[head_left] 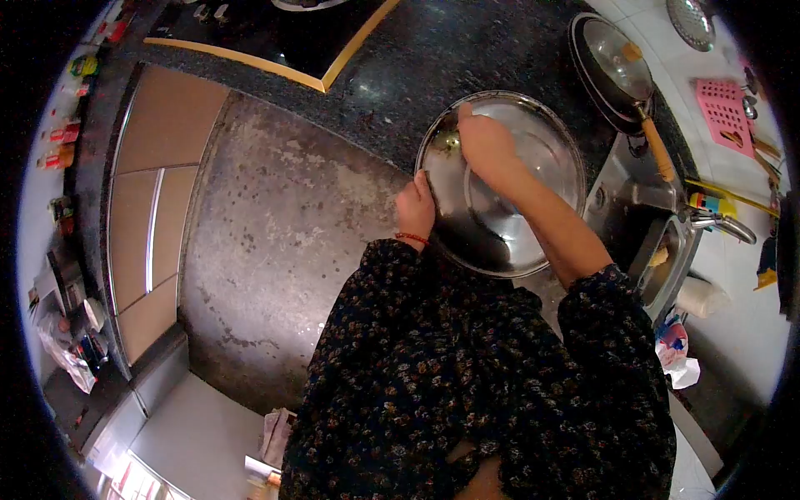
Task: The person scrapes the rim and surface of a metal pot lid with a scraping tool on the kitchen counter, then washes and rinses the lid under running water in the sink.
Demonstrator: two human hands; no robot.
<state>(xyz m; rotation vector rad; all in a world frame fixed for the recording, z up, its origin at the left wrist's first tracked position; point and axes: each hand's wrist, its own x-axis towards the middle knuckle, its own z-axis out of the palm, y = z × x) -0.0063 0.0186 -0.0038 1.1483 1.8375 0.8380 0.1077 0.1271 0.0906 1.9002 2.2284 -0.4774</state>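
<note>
A wide, shallow, shiny steel basin [542, 137] is tilted against the front edge of the dark counter, its inside facing me. My left hand [414, 208] is closed on its left rim, thumb on the inner side. Across the inside reaches my right hand [487, 146], its fingers curled near the upper left rim. One finger or the thumb touches that rim. Whatever the right hand may hold is hidden beneath it. Dark marks show on the metal beside its fingers.
A black cooktop [275, 42] with a gold edge is at upper left. To the right are a lidded pan [583, 62], a wooden-handled utensil [657, 150], a steel sink [621, 179] and a faucet [725, 223]. A pink rack [721, 104] hangs on the wall.
</note>
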